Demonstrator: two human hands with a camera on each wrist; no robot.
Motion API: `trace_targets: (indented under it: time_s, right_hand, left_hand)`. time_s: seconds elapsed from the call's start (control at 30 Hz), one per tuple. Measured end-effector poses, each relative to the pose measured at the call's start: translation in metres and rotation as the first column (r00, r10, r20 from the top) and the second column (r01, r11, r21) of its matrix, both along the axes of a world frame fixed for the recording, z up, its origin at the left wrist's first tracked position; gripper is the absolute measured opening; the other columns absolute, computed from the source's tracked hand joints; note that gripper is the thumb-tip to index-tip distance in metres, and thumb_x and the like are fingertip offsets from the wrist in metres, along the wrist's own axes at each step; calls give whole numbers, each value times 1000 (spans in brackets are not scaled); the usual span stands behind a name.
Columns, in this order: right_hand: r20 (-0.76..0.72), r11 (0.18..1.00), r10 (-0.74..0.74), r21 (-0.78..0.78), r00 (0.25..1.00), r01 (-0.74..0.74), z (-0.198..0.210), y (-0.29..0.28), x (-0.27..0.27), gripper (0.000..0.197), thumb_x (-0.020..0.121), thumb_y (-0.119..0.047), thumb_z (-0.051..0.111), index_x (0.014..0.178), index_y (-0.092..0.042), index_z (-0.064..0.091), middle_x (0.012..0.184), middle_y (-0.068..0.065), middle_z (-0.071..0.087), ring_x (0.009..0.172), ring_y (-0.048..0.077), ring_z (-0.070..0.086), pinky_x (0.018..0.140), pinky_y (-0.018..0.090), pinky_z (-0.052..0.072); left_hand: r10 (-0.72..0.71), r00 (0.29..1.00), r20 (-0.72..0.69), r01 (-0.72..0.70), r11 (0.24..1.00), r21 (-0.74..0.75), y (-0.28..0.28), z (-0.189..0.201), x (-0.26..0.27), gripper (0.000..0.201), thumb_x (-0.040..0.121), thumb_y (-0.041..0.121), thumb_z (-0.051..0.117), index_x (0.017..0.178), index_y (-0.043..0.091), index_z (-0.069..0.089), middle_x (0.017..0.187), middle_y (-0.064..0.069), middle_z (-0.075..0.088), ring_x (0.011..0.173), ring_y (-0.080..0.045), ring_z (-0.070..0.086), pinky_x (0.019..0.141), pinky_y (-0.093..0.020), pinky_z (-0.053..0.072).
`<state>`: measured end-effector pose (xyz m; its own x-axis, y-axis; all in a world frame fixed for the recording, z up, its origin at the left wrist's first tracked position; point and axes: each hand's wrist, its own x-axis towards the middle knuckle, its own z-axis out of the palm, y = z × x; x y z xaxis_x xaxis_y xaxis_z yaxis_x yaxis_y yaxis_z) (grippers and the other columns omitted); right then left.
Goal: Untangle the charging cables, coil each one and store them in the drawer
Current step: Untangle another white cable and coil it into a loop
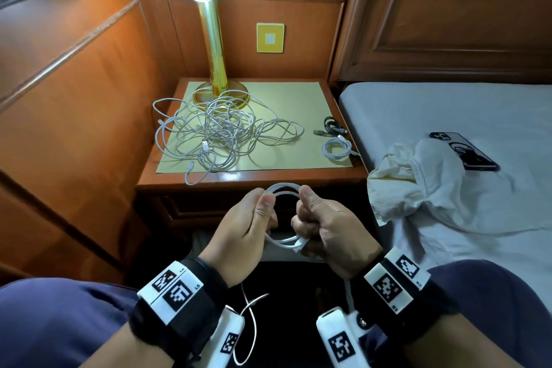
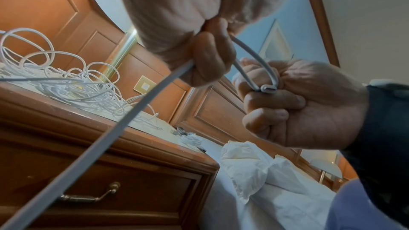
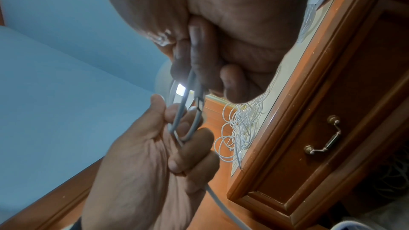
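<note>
A white cable coil (image 1: 284,188) is held between both hands in front of the nightstand. My left hand (image 1: 254,215) pinches its left side, fingers curled round the strands (image 3: 183,128). My right hand (image 1: 316,218) grips the right side in a fist, with the plug end (image 2: 267,88) against its fingers. The cable's loose tail (image 2: 106,142) runs down past my left wrist. A big tangle of white cables (image 1: 221,128) lies on the nightstand top (image 1: 298,98). A coiled white cable (image 1: 337,149) and a coiled black cable (image 1: 332,125) lie at its right edge. The drawer (image 2: 132,181) below is closed, with a brass handle (image 2: 88,197).
A gold lamp (image 1: 213,54) stands at the back of the nightstand, its base touching the tangle. A bed (image 1: 448,116) lies to the right with a crumpled white cloth (image 1: 424,188) and a phone (image 1: 466,152). Wood panelling closes the left side.
</note>
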<state>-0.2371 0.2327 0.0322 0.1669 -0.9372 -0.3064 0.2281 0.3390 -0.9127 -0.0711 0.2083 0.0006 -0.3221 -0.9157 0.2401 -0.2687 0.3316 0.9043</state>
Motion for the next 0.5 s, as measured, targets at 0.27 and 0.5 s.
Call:
trace_targets:
  time_s: [0.27,0.5]
  right_hand:
    - [44,999,-43,-5,998,43,-1,0,1,48,104,-45,36,62,-23,33,53,-5,23,40,6,19,36,18,24]
    - [210,952,-305,63,929,299,11,-6,-23,48,101,-49,41,61,-24,34,49,-8,22,35,7,19,41,19,20]
  left_hand:
    - [27,986,-163,23,954,300,-2,9,1,48,107,38,35,83,1,54,57,5,44,43,-4,37,42,-12,30]
    - [87,991,102,-85,996,-26,-28,23,49,9,86,28,65,90,20,68,86,-8,66,76,-23,59,73,-29,47]
